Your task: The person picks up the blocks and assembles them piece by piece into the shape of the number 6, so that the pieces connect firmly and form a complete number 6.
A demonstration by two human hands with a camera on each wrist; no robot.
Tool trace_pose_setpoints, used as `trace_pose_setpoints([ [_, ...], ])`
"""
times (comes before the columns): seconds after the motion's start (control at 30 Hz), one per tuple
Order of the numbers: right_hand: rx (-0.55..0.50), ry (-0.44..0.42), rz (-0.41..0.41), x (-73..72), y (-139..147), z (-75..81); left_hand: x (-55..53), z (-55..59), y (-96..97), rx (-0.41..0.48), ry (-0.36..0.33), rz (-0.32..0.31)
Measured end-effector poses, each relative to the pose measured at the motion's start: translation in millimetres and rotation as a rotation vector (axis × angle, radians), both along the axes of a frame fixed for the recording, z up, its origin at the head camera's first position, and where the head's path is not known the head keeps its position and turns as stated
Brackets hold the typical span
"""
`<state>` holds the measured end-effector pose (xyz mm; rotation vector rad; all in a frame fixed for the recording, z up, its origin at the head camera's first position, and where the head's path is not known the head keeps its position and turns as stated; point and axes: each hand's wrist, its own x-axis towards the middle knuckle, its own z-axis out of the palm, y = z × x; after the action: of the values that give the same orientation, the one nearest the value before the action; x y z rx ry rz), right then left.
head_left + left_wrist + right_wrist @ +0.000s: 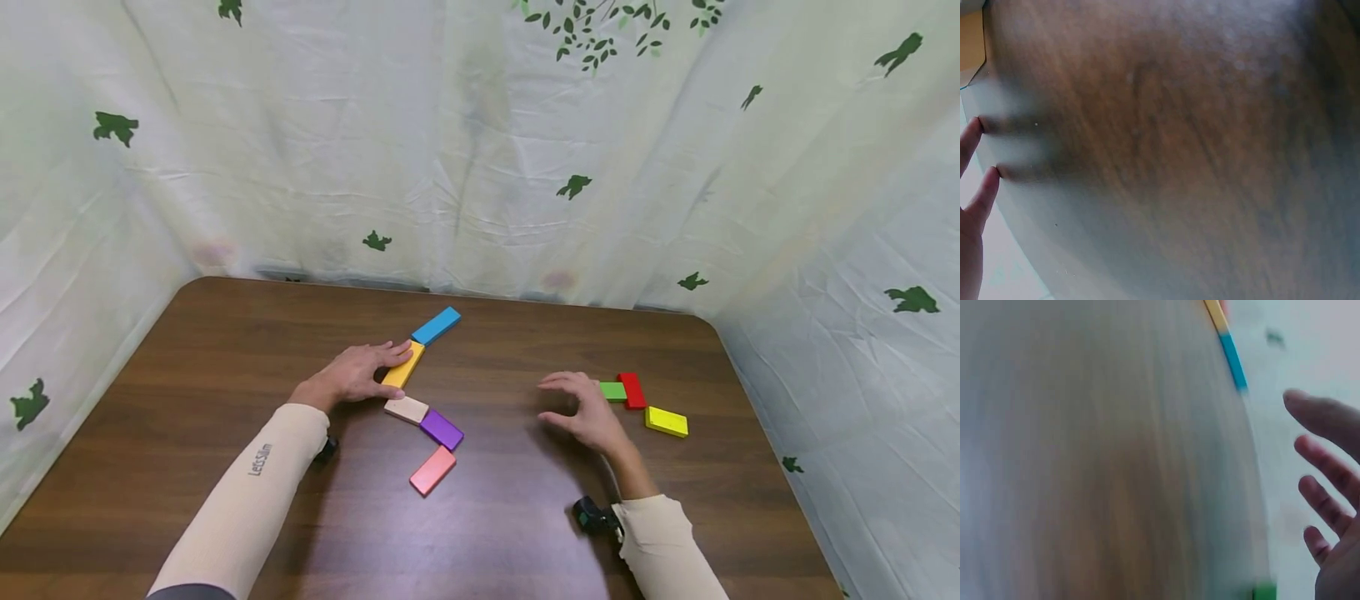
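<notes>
My left hand (pixel 357 372) holds an orange-yellow block (pixel 402 367) between its fingers at the far end and its thumb at the near end. A blue block (pixel 437 326) meets that block's far corner. From its near end the chain goes on with a cream block (pixel 407 409), a purple block (pixel 442 430) and a pink block (pixel 432 472), set at angles. Held over the table, my right hand (pixel 584 407) has nothing between its loosely curved fingers and thumb. Just beside it lies a green block (pixel 613 392), partly hidden by the hand.
A red block (pixel 632 391) touches the green one's right end, and a bright yellow block (pixel 666 422) lies close to it. The brown table (pixel 510 533) has rounded far corners. Pale curtains (pixel 315 167) with green leaf prints hang round its back and sides.
</notes>
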<state>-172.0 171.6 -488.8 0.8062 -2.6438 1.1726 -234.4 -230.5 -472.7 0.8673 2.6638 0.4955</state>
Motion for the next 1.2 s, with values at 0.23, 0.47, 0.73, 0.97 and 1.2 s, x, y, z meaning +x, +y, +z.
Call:
trace_pose_setpoints([
  [0.23, -0.021, -0.016, -0.337, 14.5, 80, -1.5, 0.3, 0.8, 0.8, -0.012, 0.002, 0.009],
  [0.47, 0.089, -0.209, -0.527, 33.6, 136, 1.6, 1.6, -0.3, -0.8, -0.014, 0.005, 0.009],
  [0.73, 0.168, -0.288, -0.559, 46.6, 154, -7.6, 1.6, -2.2, -2.6, -0.012, 0.008, 0.009],
  [0.97, 0.196, -0.352, -0.568, 52.7, 148, -4.3, 1.6, -1.7, -2.0, -0.013, 0.008, 0.001],
  [1.2, 0.214, -0.374, -0.507, 56.2, 132, -0.1, 1.1, -1.0, -0.7, -0.004, 0.023, -0.01],
])
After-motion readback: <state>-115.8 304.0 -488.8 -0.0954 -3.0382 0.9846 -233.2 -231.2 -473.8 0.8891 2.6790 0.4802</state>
